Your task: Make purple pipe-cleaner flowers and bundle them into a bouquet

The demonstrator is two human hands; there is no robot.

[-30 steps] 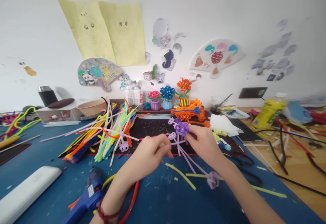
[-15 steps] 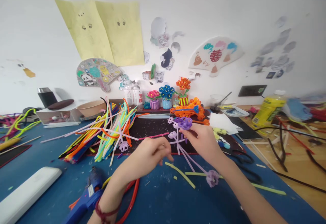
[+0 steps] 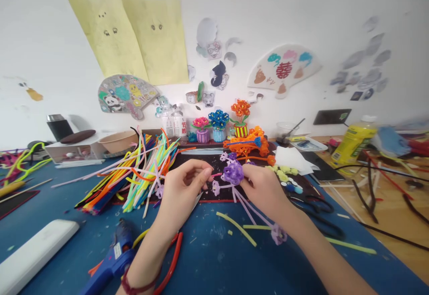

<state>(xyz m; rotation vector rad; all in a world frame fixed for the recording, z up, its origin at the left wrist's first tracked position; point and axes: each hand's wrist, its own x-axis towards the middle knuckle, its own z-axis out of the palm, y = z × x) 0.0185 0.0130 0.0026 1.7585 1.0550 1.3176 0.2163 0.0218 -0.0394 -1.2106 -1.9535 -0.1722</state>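
Note:
My right hand [image 3: 266, 190] is closed on a dark purple pipe-cleaner flower [image 3: 233, 173], its fingers at the flower's right side. To the left of it my left hand [image 3: 182, 192] makes a pinch, thumb against forefinger; what it grips, if anything, is too small to make out. Lilac flowers on long stems lie beneath and beside the right hand, one lilac flower [image 3: 279, 233] below the wrist and a smaller lilac flower [image 3: 216, 187] between the hands. Loose pale green pipe-cleaner pieces [image 3: 236, 228] rest on the blue table mat.
A pile of coloured pipe cleaners [image 3: 134, 174] lies left of my hands. Nearer is a blue glue gun [image 3: 115, 254], with a white case [image 3: 40, 254] beyond it. Black scissors [image 3: 318, 217] lie by my right wrist. Small potted flowers [image 3: 219, 127] stand behind, and a yellow bottle [image 3: 353, 143] stands right.
My left hand has risen and turned, its thumb and forefinger now together. The purple flower has moved slightly left and down in my right hand and faces more towards me.

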